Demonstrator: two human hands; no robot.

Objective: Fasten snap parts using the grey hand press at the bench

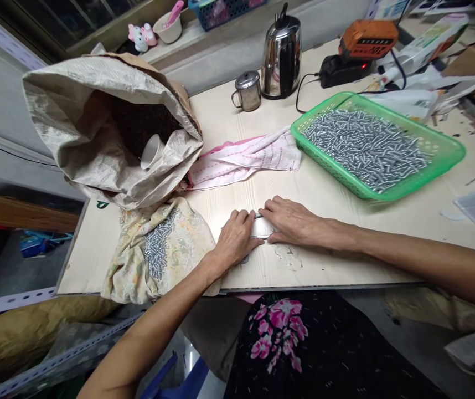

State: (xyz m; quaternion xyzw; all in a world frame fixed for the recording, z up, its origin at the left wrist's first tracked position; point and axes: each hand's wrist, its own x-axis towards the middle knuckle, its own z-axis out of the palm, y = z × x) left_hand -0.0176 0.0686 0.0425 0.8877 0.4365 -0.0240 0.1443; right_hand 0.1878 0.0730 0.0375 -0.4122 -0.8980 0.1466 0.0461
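Both of my hands grip a small, flat, silvery rectangular piece (pixel 261 227) low over the table, near its front edge. My left hand (pixel 236 235) is closed on its left end, thumb at the near side and fingers at the far side. At the other end my right hand (pixel 288 220) pinches it the same way. What exactly the piece is, I cannot make out. Left of my left hand, a pile of small metal pins or springs (pixel 157 246) lies on a flowered cloth (pixel 194 235). A green plastic basket (pixel 445 160) to the right holds many more such metal parts (pixel 366 147).
A large woven sack (pixel 71 133) stands open at the left with a white cup (pixel 152 151) inside. A pink-and-white towel (pixel 249 159) lies behind my hands. Farther back are a metal mug (pixel 249 94), an electric kettle (pixel 281 55) and an orange battery (pixel 368 40) on a charger.
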